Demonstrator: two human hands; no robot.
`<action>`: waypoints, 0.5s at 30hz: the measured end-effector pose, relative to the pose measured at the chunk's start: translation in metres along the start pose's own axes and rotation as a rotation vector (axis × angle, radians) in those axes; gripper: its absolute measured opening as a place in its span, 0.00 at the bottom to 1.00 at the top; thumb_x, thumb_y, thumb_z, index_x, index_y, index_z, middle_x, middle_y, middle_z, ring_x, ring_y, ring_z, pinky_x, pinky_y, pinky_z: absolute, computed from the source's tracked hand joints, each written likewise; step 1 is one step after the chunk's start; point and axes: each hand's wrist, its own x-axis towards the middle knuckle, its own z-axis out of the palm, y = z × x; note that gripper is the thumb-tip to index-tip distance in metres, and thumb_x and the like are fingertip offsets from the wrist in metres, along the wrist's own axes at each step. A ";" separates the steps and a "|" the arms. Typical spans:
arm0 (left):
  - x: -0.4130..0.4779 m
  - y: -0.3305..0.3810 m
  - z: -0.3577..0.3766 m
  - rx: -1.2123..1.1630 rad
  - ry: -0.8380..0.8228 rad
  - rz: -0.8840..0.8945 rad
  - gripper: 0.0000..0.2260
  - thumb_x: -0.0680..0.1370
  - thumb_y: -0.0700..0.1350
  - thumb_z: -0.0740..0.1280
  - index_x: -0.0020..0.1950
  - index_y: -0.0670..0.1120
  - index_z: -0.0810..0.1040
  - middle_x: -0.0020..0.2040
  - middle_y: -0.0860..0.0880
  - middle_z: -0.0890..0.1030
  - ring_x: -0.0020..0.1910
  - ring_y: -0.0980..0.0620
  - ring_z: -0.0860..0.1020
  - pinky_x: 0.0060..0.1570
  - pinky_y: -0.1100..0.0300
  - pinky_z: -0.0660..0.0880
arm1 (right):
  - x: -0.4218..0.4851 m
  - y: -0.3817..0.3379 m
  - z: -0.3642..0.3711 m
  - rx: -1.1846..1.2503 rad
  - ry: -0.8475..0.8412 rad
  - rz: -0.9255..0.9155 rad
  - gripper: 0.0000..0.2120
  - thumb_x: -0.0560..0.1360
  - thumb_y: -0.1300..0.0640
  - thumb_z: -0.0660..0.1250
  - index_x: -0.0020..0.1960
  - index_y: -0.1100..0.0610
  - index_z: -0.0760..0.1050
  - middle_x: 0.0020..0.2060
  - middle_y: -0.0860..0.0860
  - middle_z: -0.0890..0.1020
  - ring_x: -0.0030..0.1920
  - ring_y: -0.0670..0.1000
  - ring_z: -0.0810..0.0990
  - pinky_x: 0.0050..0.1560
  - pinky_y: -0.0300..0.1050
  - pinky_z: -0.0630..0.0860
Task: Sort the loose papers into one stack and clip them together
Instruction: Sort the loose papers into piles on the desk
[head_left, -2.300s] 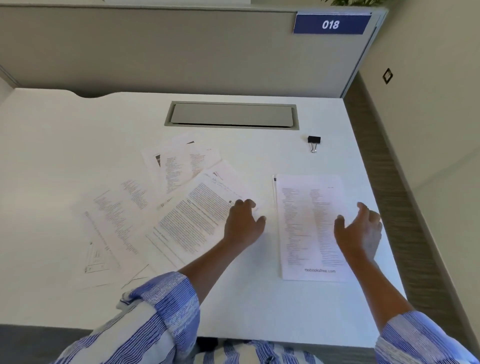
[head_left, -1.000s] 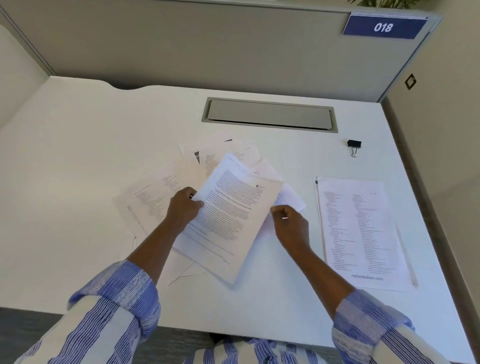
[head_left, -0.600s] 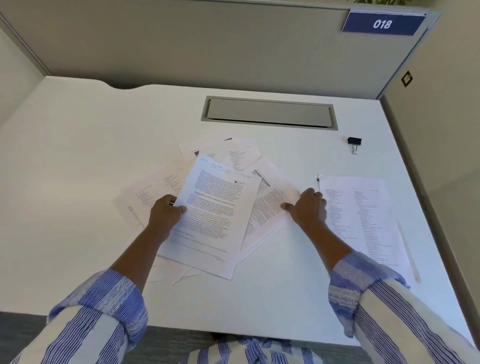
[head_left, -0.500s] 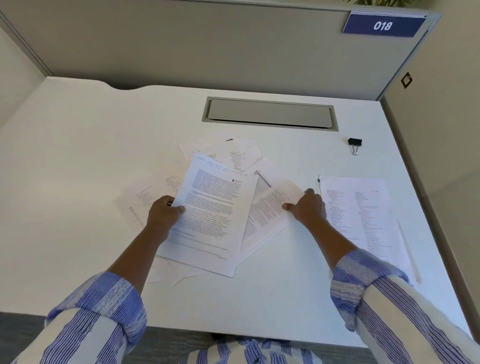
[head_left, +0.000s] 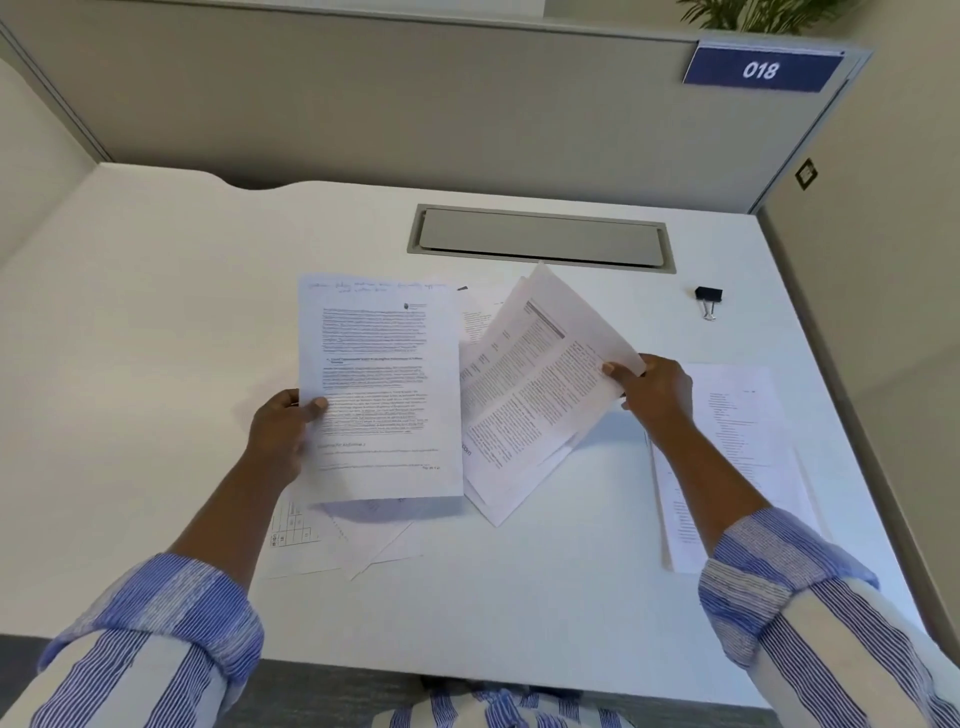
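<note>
Half a second ago both hands were pressed low on the fanned papers; now each has raised a share of them off the white surface (head_left: 156, 322), and the view has swung slightly so the grey partition and its blue "018" sign (head_left: 761, 69) fill more of the top of the frame. The largest lifted piece is the printed sheet (head_left: 382, 384) at centre, held nearly square to the camera, with handwriting along its top edge and dense text below. The left hand (head_left: 278, 434) grips its left edge, thumb on the front and fingers clamped behind. Just right of centre, a bundle of a few pages (head_left: 540, 384) tilts steeply, its upper corner pointing toward the recessed grey cable tray (head_left: 540, 239) in the surface; the tray's flap is shut, so its contents cannot be seen. The right hand (head_left: 657, 397) pinches the bundle's right corner, fingers closed on the paper. Under the lifted sheets, more loose pages (head_left: 322, 545) lie flat at lower centre, one showing a small table, and another page peeks out between the two held pieces. At the right of the frame the sorted stack (head_left: 737, 447) rests flat, partly crossed by the right forearm. Both striped blue sleeves are rolled up at the forearm. The black binder clip (head_left: 708, 298) sits alone at upper right, well apart from every sheet.
</note>
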 end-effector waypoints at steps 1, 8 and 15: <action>0.000 0.001 -0.001 -0.020 -0.002 -0.004 0.08 0.75 0.34 0.71 0.52 0.43 0.79 0.57 0.41 0.82 0.50 0.41 0.81 0.55 0.46 0.78 | 0.002 0.000 -0.003 0.034 -0.007 0.005 0.16 0.74 0.48 0.74 0.52 0.60 0.84 0.42 0.58 0.87 0.41 0.62 0.86 0.49 0.58 0.84; 0.003 0.007 -0.005 -0.109 -0.012 -0.032 0.15 0.77 0.34 0.69 0.64 0.39 0.77 0.58 0.43 0.83 0.50 0.45 0.82 0.50 0.50 0.79 | 0.006 0.003 -0.011 0.149 -0.075 0.029 0.17 0.77 0.56 0.71 0.64 0.60 0.79 0.49 0.55 0.85 0.39 0.54 0.85 0.41 0.53 0.86; 0.002 0.007 -0.008 -0.136 0.006 -0.052 0.16 0.79 0.33 0.66 0.67 0.37 0.74 0.65 0.40 0.79 0.57 0.42 0.79 0.57 0.49 0.75 | -0.004 0.017 -0.006 0.025 0.013 0.068 0.14 0.81 0.54 0.63 0.61 0.62 0.74 0.53 0.58 0.82 0.44 0.59 0.84 0.33 0.45 0.84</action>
